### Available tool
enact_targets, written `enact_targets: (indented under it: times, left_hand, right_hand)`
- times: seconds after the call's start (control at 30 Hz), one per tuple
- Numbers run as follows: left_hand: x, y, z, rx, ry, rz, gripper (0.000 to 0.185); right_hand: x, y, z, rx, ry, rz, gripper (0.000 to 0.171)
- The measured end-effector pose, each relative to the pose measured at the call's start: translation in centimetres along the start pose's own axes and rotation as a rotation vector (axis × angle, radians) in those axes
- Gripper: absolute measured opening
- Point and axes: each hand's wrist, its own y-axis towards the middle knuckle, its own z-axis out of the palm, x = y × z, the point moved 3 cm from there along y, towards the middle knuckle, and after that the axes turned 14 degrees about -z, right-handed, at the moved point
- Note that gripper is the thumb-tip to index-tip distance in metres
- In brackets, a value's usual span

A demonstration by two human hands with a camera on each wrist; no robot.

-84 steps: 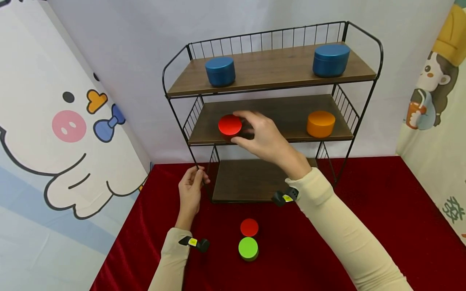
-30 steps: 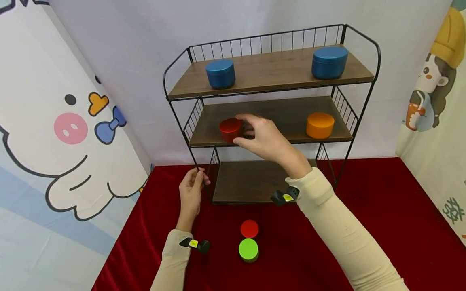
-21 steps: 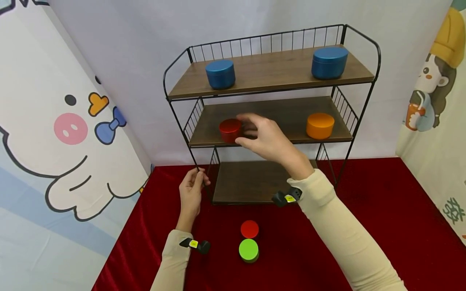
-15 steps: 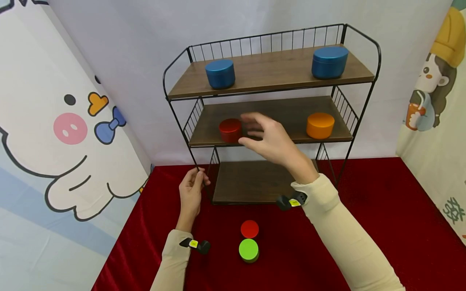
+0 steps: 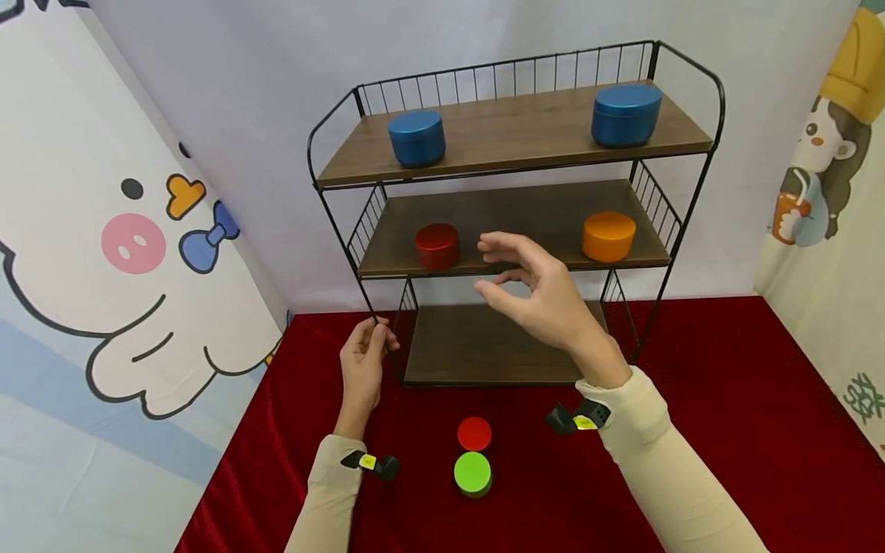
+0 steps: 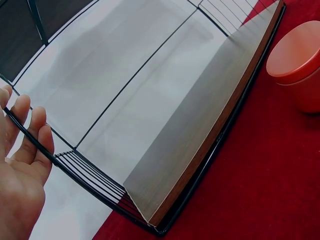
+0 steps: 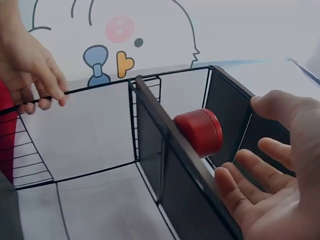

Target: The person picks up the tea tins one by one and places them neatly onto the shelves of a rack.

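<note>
My left hand (image 5: 361,365) grips the front left post of a black wire shelf rack (image 5: 512,211) with wooden boards. In the left wrist view, its fingers (image 6: 37,125) curl at the dark rod. My right hand (image 5: 542,296) holds nothing, its thumb and fingers spread apart, in front of the middle board. To its left, a small round red tin (image 5: 438,247) stands upright on that board near the front edge, apart from the fingers. The right wrist view shows the same red tin (image 7: 200,132) beyond my open right hand (image 7: 280,175).
An orange tin (image 5: 608,236) stands at the middle board's right. Two blue tins, left (image 5: 417,138) and right (image 5: 626,115), are on the top board. On the red cloth (image 5: 553,476) before the rack sit another red tin (image 5: 475,435) and a green tin (image 5: 473,474).
My right hand has let go of the red tin on the middle board and drawn back to the right and down. The left hand stays on the post.
</note>
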Motion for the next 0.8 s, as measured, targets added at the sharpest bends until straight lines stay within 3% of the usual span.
enact_targets:
  times: [0.17,0.3,0.8]
  left_hand:
    - [0.0,0.0,0.0,-0.001,0.002,0.006,0.028]
    - [0.0,0.1,0.0,0.0,0.004,0.016,0.029]
    - [0.2,0.1,0.0,0.012,-0.007,0.023,0.037]
  right_hand:
    - [0.1,-2.3,0.6,-0.017,0.046,-0.078,0.05]
    - [0.0,-4.1,1.4,-0.004,0.061,-0.089,0.047]
    - [-3.7,-14.0,6.1,0.15,0.041,0.219,0.037]
